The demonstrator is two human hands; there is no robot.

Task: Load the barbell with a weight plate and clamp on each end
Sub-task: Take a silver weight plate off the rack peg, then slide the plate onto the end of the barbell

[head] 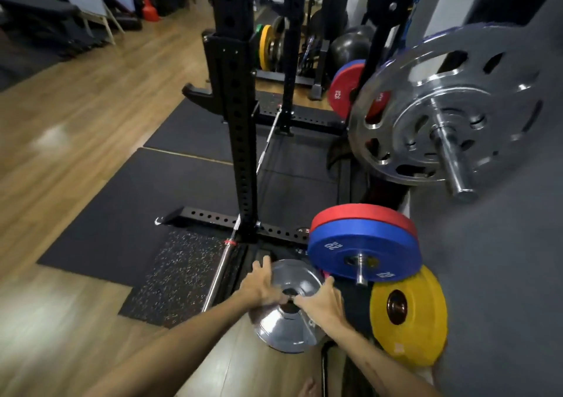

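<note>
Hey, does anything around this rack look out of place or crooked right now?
The yellow plate leans loose against the grey wall rather than sitting on a peg like the blue plate above it. Otherwise nothing stands out: both hands, left and right, grip the silver plate.

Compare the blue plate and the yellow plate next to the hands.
The blue plate sits on a metal peg with a red plate behind it; the yellow plate sits lower, nearer the floor, with no peg showing through its hole. Blue shows white numbers; yellow's marking is blurred. Both are round, coloured, centre-holed plates.
</note>
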